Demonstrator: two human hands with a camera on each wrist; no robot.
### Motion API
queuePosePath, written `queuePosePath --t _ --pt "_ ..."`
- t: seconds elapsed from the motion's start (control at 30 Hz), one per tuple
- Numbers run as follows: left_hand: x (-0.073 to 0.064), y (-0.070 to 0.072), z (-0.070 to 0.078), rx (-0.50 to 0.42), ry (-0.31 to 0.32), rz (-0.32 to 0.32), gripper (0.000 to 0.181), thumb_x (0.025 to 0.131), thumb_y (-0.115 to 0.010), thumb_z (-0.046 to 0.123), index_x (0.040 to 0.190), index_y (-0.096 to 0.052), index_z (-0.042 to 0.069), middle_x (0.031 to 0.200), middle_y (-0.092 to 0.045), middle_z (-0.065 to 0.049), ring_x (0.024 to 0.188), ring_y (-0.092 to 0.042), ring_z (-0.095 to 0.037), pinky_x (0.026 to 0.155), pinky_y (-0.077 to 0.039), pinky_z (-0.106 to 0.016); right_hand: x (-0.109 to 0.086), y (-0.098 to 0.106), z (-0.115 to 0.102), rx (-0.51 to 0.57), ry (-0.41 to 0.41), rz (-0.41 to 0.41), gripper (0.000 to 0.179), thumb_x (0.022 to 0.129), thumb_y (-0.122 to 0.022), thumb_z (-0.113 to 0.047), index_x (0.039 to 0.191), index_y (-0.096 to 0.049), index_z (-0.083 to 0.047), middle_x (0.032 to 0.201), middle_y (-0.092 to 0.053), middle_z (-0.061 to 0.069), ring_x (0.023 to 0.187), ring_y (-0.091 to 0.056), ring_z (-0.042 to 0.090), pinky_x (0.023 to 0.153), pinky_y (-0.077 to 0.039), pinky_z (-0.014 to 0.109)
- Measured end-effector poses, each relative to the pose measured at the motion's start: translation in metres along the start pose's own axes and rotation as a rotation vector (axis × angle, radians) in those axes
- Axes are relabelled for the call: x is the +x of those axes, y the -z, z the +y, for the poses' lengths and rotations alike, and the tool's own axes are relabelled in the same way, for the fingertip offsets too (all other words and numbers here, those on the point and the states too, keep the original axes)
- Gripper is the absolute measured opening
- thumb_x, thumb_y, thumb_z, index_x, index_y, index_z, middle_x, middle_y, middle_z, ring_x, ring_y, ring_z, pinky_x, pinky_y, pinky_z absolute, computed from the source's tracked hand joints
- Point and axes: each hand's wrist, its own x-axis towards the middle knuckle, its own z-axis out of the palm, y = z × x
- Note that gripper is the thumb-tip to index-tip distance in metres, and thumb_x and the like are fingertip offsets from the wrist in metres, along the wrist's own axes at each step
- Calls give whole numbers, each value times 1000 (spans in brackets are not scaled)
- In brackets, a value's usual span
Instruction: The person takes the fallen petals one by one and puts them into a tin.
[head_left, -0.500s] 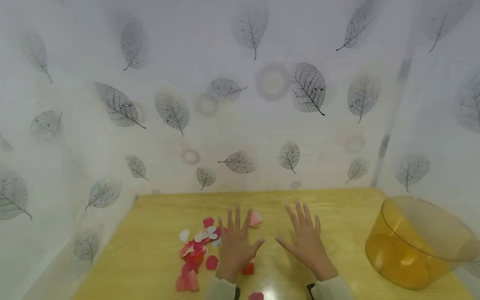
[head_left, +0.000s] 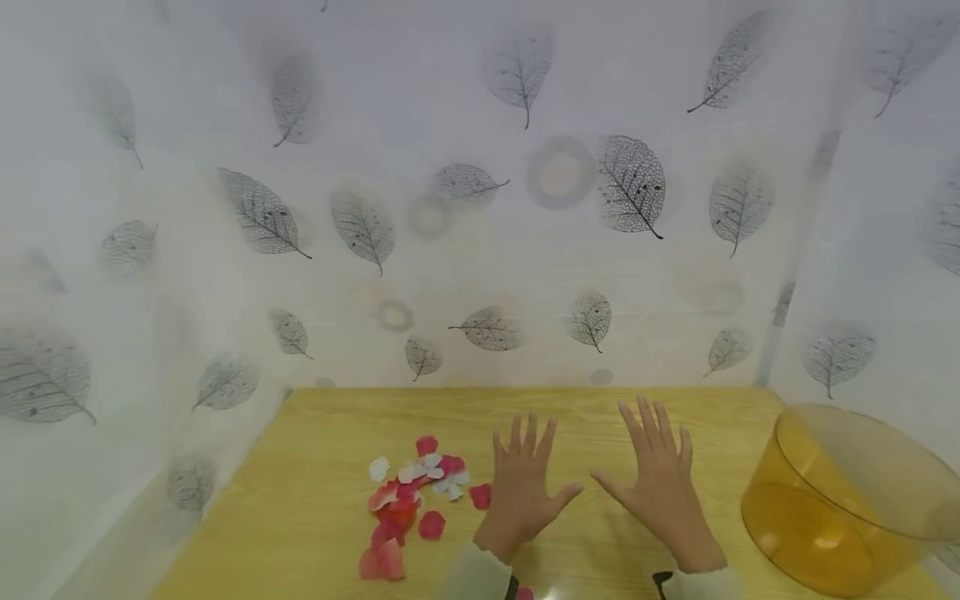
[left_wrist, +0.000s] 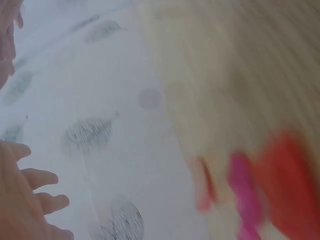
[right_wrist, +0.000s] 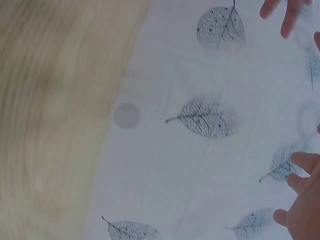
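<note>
My left hand (head_left: 521, 492) is held over the table with straight, spread fingers and nothing in its grasp. To its right, my right hand (head_left: 660, 492) has the same spread pose and is also without anything in it; the thumbs point toward each other, apart. Left of the left hand lies a loose heap of flower petals, with a crimson petal (head_left: 432, 525), a white petal (head_left: 378, 468) and a coral petal (head_left: 388, 560) among them. Another crimson petal (head_left: 481, 497) lies right beside the left hand. In the left wrist view, a red petal (left_wrist: 287, 185) appears blurred.
An amber see-through round tub (head_left: 810, 533) stands at the right side of the yellow wood-grain table (head_left: 300, 467). White sheeting (head_left: 510, 250) printed with grey leaves rises behind the table and along both sides.
Both hands have moved to the right, away from the petal heap. White and crimson petals near the left hand have come into sight, while a pale pink one and a red one are now hidden.
</note>
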Motion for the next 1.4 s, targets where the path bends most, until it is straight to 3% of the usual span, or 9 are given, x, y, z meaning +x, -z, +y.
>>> queuePosePath --t 0.13,0.2,0.37,0.5,0.67,0.73,0.87,1.1,1.4 --pt "18 0 33 -38 -69 -60 91 83 -49 68 152 -14 20 157 -20 -10 143 -24 -32 108 -27 -60 -2 36 17 -20 44 150 97 80 -38 -78 144 -33 -5 156 -21 14 145 -12 34 107 -6 70" --pt "27 -2 49 -52 -106 -90 91 83 -48 69 152 -11 21 157 -20 -8 143 -24 -29 110 -28 -57 -4 56 27 -24 44 219 99 78 -39 -79 142 -35 -4 154 -25 16 143 -15 36 108 -5 68" --pt "46 -12 90 -95 -199 -186 90 84 -44 70 152 -8 23 156 -24 -6 143 -27 -24 111 -31 -50 -21 108 58 -70 -67 329 111 67 -44 -87 140 -38 -2 149 -30 22 140 -19 44 111 -7 64" --pt "59 -23 119 -148 -225 -271 88 85 -44 69 152 -10 23 155 -24 -1 142 -28 -18 112 -31 -43 -43 139 90 -66 -217 350 124 58 -52 -89 141 -32 1 149 -27 28 139 -16 48 113 -3 63" --pt "71 -41 150 -141 -251 -340 89 85 -42 70 152 -10 21 155 -24 5 141 -29 -11 112 -32 -35 -71 153 122 29 -500 337 121 56 -88 -42 149 -19 -8 154 -17 24 143 -12 42 115 -2 58" --pt "74 -45 159 -159 -246 -377 89 85 -41 71 152 -8 22 155 -22 8 140 -29 -8 112 -32 -33 -78 153 129 72 -606 313 121 57 -87 -24 151 -11 -12 156 -10 22 143 -8 42 113 -1 62" --pt "78 -49 176 -217 -251 -449 89 86 -43 69 151 -3 25 156 -16 13 139 -28 -3 112 -30 -31 -87 148 136 185 -720 238 120 71 -81 -21 150 9 -22 158 7 16 144 6 39 109 5 64" --pt "78 -50 181 -276 -265 -449 93 86 -46 66 151 -1 18 154 -24 9 135 -34 -1 110 -33 -26 -81 133 135 219 -646 199 117 73 -78 -15 151 8 -21 156 3 23 137 -7 56 108 -5 67" --pt "72 -41 149 -270 -243 -387 94 86 -48 64 151 -7 10 153 -29 2 133 -41 -6 110 -35 -31 -62 114 117 305 -557 121 117 74 -78 -12 150 9 -26 158 10 11 140 0 49 110 -2 63"
